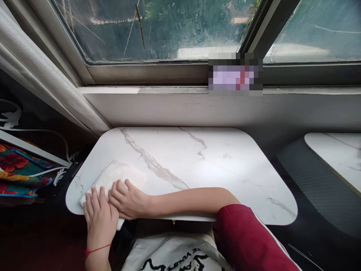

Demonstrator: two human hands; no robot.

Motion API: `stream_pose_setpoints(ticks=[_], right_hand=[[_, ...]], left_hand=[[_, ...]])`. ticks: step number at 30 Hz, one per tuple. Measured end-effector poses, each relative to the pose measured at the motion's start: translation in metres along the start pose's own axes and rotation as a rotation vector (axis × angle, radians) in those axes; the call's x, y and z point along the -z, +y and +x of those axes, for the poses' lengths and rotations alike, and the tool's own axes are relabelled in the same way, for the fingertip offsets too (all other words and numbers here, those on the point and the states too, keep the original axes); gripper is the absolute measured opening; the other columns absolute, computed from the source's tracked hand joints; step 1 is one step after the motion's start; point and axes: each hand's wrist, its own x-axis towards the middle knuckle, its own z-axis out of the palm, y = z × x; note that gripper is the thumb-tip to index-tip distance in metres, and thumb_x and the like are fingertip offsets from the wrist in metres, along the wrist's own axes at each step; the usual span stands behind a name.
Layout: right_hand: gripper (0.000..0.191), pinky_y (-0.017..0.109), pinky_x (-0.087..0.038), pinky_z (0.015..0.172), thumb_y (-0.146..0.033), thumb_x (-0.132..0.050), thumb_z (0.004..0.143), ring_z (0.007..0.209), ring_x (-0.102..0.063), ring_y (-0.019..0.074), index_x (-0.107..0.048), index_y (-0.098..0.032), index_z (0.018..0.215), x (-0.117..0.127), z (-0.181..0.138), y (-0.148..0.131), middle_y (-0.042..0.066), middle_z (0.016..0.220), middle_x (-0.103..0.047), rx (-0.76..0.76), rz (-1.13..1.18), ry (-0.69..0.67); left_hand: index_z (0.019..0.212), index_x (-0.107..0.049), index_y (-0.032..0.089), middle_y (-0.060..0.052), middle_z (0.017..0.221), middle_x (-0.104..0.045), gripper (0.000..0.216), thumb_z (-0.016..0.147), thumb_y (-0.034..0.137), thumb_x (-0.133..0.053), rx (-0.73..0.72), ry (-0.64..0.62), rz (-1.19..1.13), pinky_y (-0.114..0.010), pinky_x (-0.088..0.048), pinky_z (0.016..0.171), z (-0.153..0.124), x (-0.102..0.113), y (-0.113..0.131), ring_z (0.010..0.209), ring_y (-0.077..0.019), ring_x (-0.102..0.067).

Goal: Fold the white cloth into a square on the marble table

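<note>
One white cloth (113, 171) is lying at the near left corner of the marble-patterned table (222, 169), a tip hanging past the edge. Both bare hands are resting on it: the fingers of the left hand (98, 216) are stretching out flat, not clenching, while those of the right hand (129, 199) are bending slightly; whether they are grasping any fabric I cannot tell. With that tip overhanging, the cloth could be slipping off if pushed outward; the overlapping hands could be hindering each other, since the right forearm (191, 201) is crossing the near side; and weight on the corner could be tipping the table, its supports being mostly hidden.

Brownish veins are running across the white top, and light is leaving a sheen right of centre. Beyond, a pale wall (158, 107) is rising to a streaked window (175, 34). At left a light curtain (42, 75) is hanging above white cables and floral fabric (19, 169); at right a second marbled tabletop (341, 148) is showing.
</note>
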Motion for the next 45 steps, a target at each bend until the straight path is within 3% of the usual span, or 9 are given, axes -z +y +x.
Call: stream_pose_setpoints(ticks=[3,7,11,15,20,29,33,40,45], right_hand=[[0.052,0.055,-0.04,0.1,-0.044,-0.028,0.103,0.121,-0.053,0.0352,-0.057,-0.007,0.127,-0.006,0.006,0.033,0.025,0.134,-0.056,0.081,0.14,-0.065],[0.058,0.058,-0.031,0.111,-0.048,-0.041,0.101,0.143,-0.036,0.0345,-0.046,-0.008,0.142,-0.028,0.008,0.082,0.025,0.151,-0.043,0.029,0.221,-0.125],[0.058,0.053,-0.028,0.116,-0.044,-0.046,0.1,0.145,-0.037,0.0325,-0.045,-0.008,0.144,-0.042,-0.002,0.133,0.025,0.156,-0.038,-0.123,0.228,-0.152],[0.058,0.051,-0.024,0.118,-0.04,-0.05,0.098,0.146,-0.036,0.0322,-0.046,-0.008,0.146,-0.044,-0.017,0.182,0.023,0.156,-0.039,-0.282,0.219,-0.167],[0.054,0.05,-0.021,0.12,-0.038,-0.048,0.099,0.147,-0.034,0.03,-0.047,-0.013,0.147,-0.045,-0.036,0.22,0.018,0.158,-0.038,-0.454,0.199,-0.172],[0.062,0.047,-0.024,0.116,-0.042,-0.047,0.1,0.15,-0.023,0.0337,-0.036,-0.016,0.155,-0.043,-0.039,0.218,0.021,0.163,-0.025,-0.509,0.16,-0.217],[0.061,0.044,-0.027,0.111,-0.045,-0.048,0.099,0.144,-0.03,0.034,-0.038,-0.02,0.154,-0.035,-0.036,0.218,0.023,0.157,-0.032,-0.55,0.138,-0.301],[0.042,0.04,-0.033,0.095,-0.025,-0.041,0.098,0.117,-0.047,0.0295,-0.055,-0.022,0.137,-0.009,-0.021,0.203,0.017,0.13,-0.054,-0.571,0.106,-0.403],[0.034,0.037,-0.036,0.081,-0.029,-0.038,0.1,0.098,-0.053,0.029,-0.057,-0.013,0.123,0.009,-0.013,0.167,0.018,0.113,-0.06,-0.562,0.012,-0.472]], left_hand=[[0.157,-0.018,0.013,-0.028,0.159,-0.026,0.068,0.093,0.022,-0.038,0.035,0.051,-0.033,-0.072,-0.026,0.114,0.016,-0.004,0.016,0.151,-0.0462,-0.017],[0.15,-0.03,-0.001,-0.036,0.153,-0.034,0.066,0.091,0.028,-0.038,0.012,0.06,-0.01,-0.073,-0.026,0.112,0.069,-0.017,0.032,0.149,-0.0496,-0.02],[0.138,-0.046,-0.006,-0.036,0.145,-0.046,0.064,0.086,0.031,-0.04,-0.119,-0.059,-0.01,-0.064,-0.032,0.111,0.144,-0.043,0.045,0.144,-0.0478,-0.032],[0.134,-0.05,-0.007,-0.035,0.144,-0.047,0.063,0.085,0.032,-0.039,-0.241,-0.135,-0.02,-0.06,-0.034,0.111,0.211,-0.067,0.075,0.143,-0.0453,-0.036],[0.135,-0.051,-0.004,-0.032,0.148,-0.044,0.061,0.09,0.036,-0.036,-0.285,-0.071,-0.134,-0.055,-0.03,0.115,0.245,-0.089,0.11,0.145,-0.0407,-0.034],[0.142,-0.044,-0.004,-0.029,0.155,-0.036,0.066,0.093,0.04,-0.035,-0.285,-0.111,-0.15,-0.049,-0.024,0.12,0.239,-0.093,0.106,0.149,-0.036,-0.027],[0.138,-0.049,0.004,-0.025,0.15,-0.043,0.061,0.092,0.043,-0.042,-0.294,-0.138,-0.113,-0.048,-0.03,0.116,0.242,-0.083,0.104,0.144,-0.036,-0.035],[0.11,-0.06,0.017,-0.014,0.108,-0.068,0.039,0.086,0.047,-0.053,-0.234,-0.133,-0.154,-0.041,-0.048,0.091,0.25,-0.051,0.09,0.106,-0.0317,-0.061],[0.084,-0.058,0.023,-0.002,0.074,-0.069,0.029,0.077,0.05,-0.062,-0.225,-0.378,-0.243,-0.032,-0.046,0.069,0.247,-0.026,0.078,0.074,-0.0221,-0.065]])
